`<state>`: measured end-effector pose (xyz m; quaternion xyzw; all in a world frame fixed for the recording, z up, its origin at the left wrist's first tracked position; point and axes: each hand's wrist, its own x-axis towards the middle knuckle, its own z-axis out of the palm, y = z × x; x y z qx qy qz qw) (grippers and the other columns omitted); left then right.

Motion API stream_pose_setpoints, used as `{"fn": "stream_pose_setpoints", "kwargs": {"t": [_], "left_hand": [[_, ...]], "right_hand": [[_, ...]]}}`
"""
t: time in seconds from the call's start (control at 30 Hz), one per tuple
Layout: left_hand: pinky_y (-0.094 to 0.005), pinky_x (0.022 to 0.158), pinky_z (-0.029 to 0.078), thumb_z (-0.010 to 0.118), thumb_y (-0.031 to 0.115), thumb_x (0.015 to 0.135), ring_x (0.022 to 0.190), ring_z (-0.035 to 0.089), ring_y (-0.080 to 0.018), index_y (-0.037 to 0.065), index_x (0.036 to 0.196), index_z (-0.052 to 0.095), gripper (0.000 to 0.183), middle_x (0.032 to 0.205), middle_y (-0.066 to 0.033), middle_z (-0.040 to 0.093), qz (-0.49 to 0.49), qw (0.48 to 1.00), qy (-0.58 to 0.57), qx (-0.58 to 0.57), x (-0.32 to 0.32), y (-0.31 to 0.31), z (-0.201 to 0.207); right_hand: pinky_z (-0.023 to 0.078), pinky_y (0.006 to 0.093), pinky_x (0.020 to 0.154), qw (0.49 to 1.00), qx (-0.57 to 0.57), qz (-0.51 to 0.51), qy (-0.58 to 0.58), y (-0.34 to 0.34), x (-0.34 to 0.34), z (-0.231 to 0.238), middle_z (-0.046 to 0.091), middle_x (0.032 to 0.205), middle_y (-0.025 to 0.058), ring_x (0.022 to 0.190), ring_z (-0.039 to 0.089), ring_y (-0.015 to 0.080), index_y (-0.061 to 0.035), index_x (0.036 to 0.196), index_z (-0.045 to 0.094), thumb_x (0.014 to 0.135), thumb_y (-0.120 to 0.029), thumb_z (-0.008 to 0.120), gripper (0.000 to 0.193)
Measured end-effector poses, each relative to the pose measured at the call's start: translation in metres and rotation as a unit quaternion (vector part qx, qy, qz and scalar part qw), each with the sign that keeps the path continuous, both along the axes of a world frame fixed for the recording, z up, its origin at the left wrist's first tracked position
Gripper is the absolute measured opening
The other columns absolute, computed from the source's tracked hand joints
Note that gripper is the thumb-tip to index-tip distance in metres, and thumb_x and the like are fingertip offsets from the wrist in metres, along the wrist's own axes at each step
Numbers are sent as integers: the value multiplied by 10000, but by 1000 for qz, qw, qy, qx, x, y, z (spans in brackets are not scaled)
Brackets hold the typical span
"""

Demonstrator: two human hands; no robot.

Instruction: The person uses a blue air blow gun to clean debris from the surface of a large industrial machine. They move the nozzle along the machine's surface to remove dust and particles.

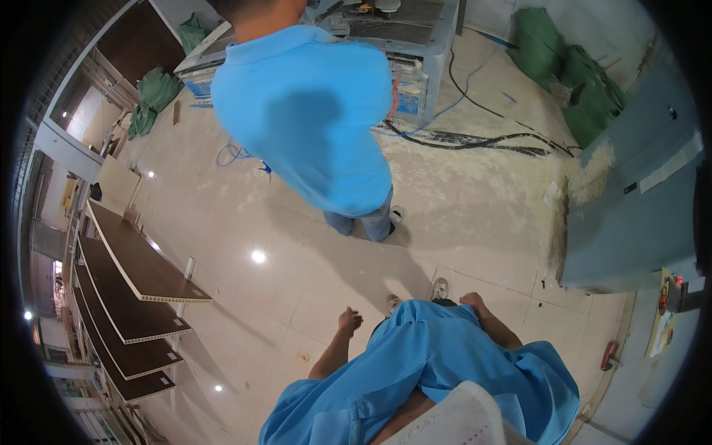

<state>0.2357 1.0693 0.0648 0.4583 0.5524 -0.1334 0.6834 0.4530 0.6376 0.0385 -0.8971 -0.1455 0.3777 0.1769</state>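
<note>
My left hand (350,320) hangs in the air beside my blue shirt (415,334), its fingers loosely bent and apart with nothing in them. On the other side, my right hand (472,300) is low by my hip, close to the shirt's edge. Its fingers are mostly turned away, so I cannot see whether they hold anything. Neither hand touches a work object that I can make out. Ahead of me a person in a light blue shirt (304,119) stands with their back to me, facing a dusty grey machine (437,67). One of that person's hands (394,98) shows at the machine's side.
Several dark brown panels (141,256) are racked at the left, their corners jutting out. Black cables (475,143) and a thin blue hose (230,154) lie on the dusty tiled floor (245,297). A grey-blue cabinet (630,215) stands right; green sacks (538,44) sit behind it.
</note>
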Motion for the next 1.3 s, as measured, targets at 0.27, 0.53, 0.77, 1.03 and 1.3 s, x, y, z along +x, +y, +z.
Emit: {"fn": "stream_pose_setpoints", "kwargs": {"t": [0.27, 0.53, 0.77, 1.03, 1.3], "left_hand": [[-341, 675, 531, 311, 483, 1007, 830, 658, -253, -32, 1192, 527, 589, 1025, -208, 652, 31, 992, 117, -21, -86, -6, -9], [-352, 698, 534, 350, 452, 1016, 833, 658, -249, -24, 1158, 563, 540, 974, -172, 659, 47, 999, -12, 14, -13, 6, 16], [-431, 873, 512, 346, 469, 1012, 1003, 642, -296, -12, 1184, 554, 552, 1102, -200, 645, -87, 992, -77, 56, 64, -5, 64], [-380, 761, 523, 336, 542, 993, 879, 659, -255, 9, 1127, 586, 605, 993, -160, 670, -88, 995, -25, 26, 28, -30, 37], [-350, 532, 509, 352, 584, 964, 589, 628, -224, -20, 997, 606, 655, 738, -150, 656, -28, 997, 41, 62, -52, -44, -13]], "right_hand": [[524, 436, 770, 985, 93, -137, 57, -21, -19, -51, 701, 899, 166, 880, 670, 342, -71, 809, 722, 827, -366, 549, 342], [544, 321, 584, 963, 124, -207, 122, 77, 49, 33, 669, 737, 117, 668, 661, 187, 1, 851, 694, 845, -254, 610, 269], [536, 292, 550, 924, 218, -264, 169, 109, 37, 56, 671, 761, 105, 623, 647, 176, 9, 889, 689, 863, -254, 602, 279], [508, 294, 496, 997, 41, 64, 6, 31, 5, 5, 653, 649, 100, 559, 633, 170, 23, 859, 690, 818, -228, 626, 261], [502, 426, 694, 962, -13, 248, -117, -30, -7, -36, 698, 875, 113, 812, 664, 297, -104, 859, 706, 790, -354, 590, 285]]}}
